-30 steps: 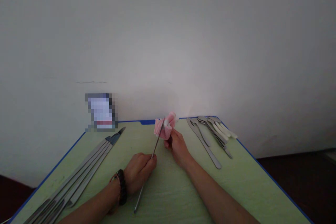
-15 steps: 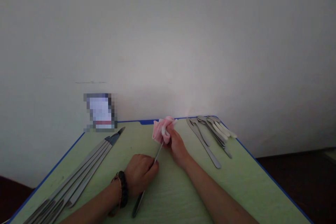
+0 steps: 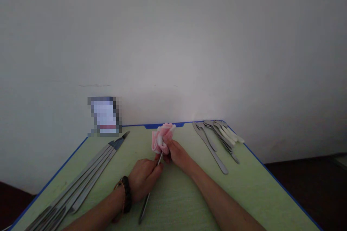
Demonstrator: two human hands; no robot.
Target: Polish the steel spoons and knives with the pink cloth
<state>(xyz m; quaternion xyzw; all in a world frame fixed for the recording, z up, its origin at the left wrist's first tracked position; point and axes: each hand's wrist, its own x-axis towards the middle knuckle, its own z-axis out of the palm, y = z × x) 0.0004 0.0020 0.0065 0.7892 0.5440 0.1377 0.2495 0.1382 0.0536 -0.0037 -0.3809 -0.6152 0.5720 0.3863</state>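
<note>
By the left hand (image 3: pixel 143 178), a thin metal utensil (image 3: pixel 145 205) is gripped in closed fingers, its near end slanting down toward the near side of the desk (image 3: pixel 173 198). By the right hand (image 3: pixel 179 155), a bunched pink and white cloth (image 3: pixel 164 139) is pinched at the far end of the utensil, which is hidden by the folds, so the kind of utensil cannot be told. The two hands are held close together over the middle of the desk; whether their fingertips touch is not clear. A dark bracelet (image 3: pixel 126 195) is worn on the left wrist.

On the left side, several long metal pieces (image 3: pixel 92 171) are laid side by side on a slant, with their near ends cut off by the picture's edge. On the right side, a knife (image 3: pixel 213 151) is laid beside a shorter metal piece (image 3: pixel 208 138). Farther right, metal spoons (image 3: pixel 208 122) are bunched with other cutlery, and white handles (image 3: pixel 230 137) are seen beside them.

At the far left corner, an object with a bright face (image 3: pixel 104 113) is propped up, its details blurred by pixels. The desk is edged in blue and backed by a pale wall (image 3: pixel 173 43).
</note>
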